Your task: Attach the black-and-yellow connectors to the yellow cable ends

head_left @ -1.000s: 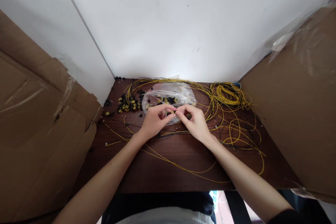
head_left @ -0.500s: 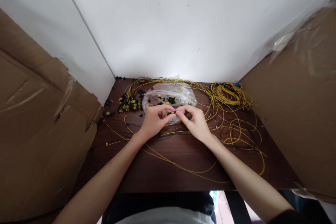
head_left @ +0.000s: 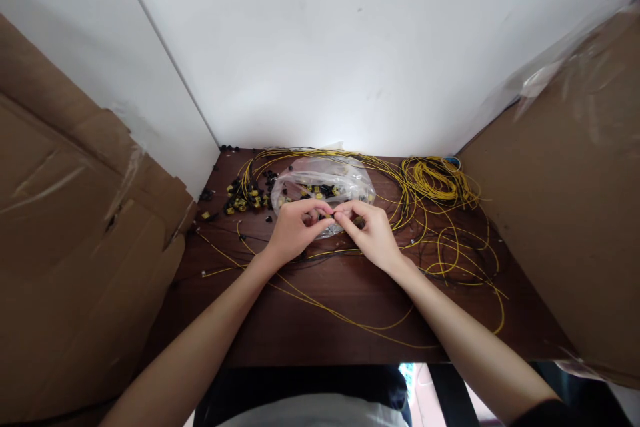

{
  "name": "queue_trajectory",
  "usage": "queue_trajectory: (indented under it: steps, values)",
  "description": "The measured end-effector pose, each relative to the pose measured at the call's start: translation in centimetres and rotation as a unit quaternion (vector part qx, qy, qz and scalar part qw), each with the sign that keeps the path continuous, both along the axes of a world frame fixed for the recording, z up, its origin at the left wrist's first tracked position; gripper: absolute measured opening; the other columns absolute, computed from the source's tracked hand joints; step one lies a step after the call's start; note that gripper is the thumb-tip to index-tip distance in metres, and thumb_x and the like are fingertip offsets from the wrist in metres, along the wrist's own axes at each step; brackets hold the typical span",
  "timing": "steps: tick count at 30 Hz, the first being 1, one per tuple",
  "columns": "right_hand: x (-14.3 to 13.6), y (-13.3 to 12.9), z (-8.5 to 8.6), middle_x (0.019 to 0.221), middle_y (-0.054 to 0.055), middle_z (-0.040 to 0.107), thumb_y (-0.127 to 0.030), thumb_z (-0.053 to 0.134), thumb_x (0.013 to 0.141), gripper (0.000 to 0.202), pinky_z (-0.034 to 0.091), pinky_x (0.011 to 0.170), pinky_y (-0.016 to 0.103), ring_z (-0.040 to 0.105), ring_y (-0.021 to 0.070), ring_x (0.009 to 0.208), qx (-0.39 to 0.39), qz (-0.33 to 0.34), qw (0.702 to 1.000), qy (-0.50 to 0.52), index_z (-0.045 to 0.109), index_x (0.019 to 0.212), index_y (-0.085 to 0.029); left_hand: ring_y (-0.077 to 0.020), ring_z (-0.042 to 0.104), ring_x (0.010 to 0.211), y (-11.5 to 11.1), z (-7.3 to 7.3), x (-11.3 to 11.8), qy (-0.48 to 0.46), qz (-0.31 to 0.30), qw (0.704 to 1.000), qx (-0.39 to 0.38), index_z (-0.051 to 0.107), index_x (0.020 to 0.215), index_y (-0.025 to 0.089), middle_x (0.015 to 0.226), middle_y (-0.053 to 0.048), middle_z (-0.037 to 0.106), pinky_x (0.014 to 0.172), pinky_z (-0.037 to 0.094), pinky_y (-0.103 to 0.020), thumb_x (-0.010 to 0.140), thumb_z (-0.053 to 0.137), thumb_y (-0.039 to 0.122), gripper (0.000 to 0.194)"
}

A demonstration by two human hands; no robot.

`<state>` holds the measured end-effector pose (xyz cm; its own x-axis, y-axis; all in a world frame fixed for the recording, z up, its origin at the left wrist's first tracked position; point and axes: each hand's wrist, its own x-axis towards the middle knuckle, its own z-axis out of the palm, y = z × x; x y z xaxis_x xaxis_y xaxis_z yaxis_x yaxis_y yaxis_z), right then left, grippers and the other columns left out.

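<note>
My left hand (head_left: 299, 228) and my right hand (head_left: 367, 230) meet over the table, each with thumb and fingers pinched. Something small and dark sits between the fingertips; its kind is too small and too covered to make out. Right behind and below the hands lies a clear plastic bag (head_left: 325, 173), with several black and yellow connector pieces (head_left: 317, 191) in it. Yellow and black wires (head_left: 325, 254) run across the table beneath my wrists.
Left of the bag is a pile of yellow and black connectors (head_left: 245, 199). At the back right lies a coil of yellow wire (head_left: 435, 180); loose yellow loops (head_left: 457, 247) spread in front of it. Cardboard (head_left: 75, 267) stands at both sides, a white wall (head_left: 320, 47) behind the brown table (head_left: 310, 340).
Both hands stay in nearly the same place, still pinched together. Only a very slight shift at the fingertips shows.
</note>
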<state>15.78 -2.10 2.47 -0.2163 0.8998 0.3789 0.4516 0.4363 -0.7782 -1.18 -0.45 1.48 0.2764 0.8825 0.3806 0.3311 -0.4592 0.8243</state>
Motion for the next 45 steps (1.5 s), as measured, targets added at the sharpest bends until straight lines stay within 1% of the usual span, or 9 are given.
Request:
queue_trajectory:
  steps: [6,14,21,30,35,42,45]
  values:
    - [-0.06,-0.04,-0.20,0.079,0.004,0.066,-0.027,0.052,0.086,0.016,0.045,0.063,0.026,0.058,0.0143,0.069,-0.002,-0.009,1.000,0.004,0.063,0.085,-0.017,-0.0100,0.051,0.057,0.02,-0.03,0.09,-0.001,0.005,1.000,-0.004,0.069,0.083,0.015,0.067,-0.003,0.063,0.053,0.043,-0.020,0.074,0.066,0.025,0.014]
    - [-0.07,-0.12,-0.16,0.076,0.003,0.065,-0.030,0.051,0.087,0.016,0.044,0.062,0.025,0.058,0.0140,0.068,0.000,-0.013,1.000,-0.002,0.060,0.082,-0.017,-0.0111,0.057,0.061,0.03,-0.13,0.08,-0.004,-0.009,1.000,-0.003,0.067,0.089,0.015,0.077,-0.004,0.068,0.057,0.046,-0.022,0.076,0.065,0.027,0.018]
    - [-0.14,-0.10,-0.25,0.075,0.003,0.065,-0.030,0.051,0.087,0.016,0.044,0.063,0.025,0.057,0.0139,0.066,-0.003,-0.018,1.000,-0.009,0.059,0.080,-0.018,-0.0096,0.055,0.057,-0.06,-0.22,0.19,0.001,-0.003,1.000,0.001,0.066,0.090,0.015,0.075,-0.003,0.068,0.053,0.043,-0.021,0.076,0.065,0.026,0.018]
    - [-0.09,-0.18,-0.17,0.073,0.002,0.063,-0.029,0.050,0.087,0.015,0.043,0.062,0.024,0.056,0.0127,0.064,-0.009,-0.004,1.000,0.000,0.059,0.081,-0.017,-0.0080,0.050,0.053,-0.13,-0.01,0.25,0.004,0.000,1.000,-0.005,0.065,0.085,0.015,0.069,-0.001,0.065,0.052,0.041,-0.020,0.076,0.064,0.026,0.014]
    - [-0.15,-0.26,-0.08,0.074,0.002,0.062,-0.029,0.049,0.088,0.016,0.043,0.062,0.024,0.055,0.0124,0.065,-0.015,-0.002,1.000,-0.002,0.058,0.082,-0.017,-0.0070,0.047,0.052,-0.17,0.22,0.26,0.002,-0.001,1.000,-0.005,0.064,0.083,0.014,0.069,0.000,0.063,0.052,0.039,-0.019,0.075,0.064,0.024,0.012]
    - [-0.15,-0.30,0.01,0.069,0.001,0.059,-0.031,0.047,0.089,0.020,0.040,0.062,0.023,0.053,0.0117,0.063,-0.015,0.010,1.000,-0.010,0.056,0.077,-0.017,-0.0068,0.044,0.053,-0.23,0.40,0.27,0.002,-0.022,1.000,-0.011,0.060,0.082,0.015,0.063,0.003,0.053,0.051,0.038,-0.018,0.076,0.062,0.021,0.009]
    - [-0.15,-0.33,0.06,0.069,0.001,0.059,-0.031,0.047,0.089,0.020,0.040,0.062,0.023,0.053,0.0119,0.063,-0.014,0.010,1.000,-0.012,0.056,0.077,-0.017,-0.0069,0.043,0.054,-0.26,0.46,0.27,0.005,-0.027,0.999,-0.016,0.058,0.082,0.015,0.064,0.003,0.051,0.051,0.038,-0.018,0.076,0.061,0.021,0.009]
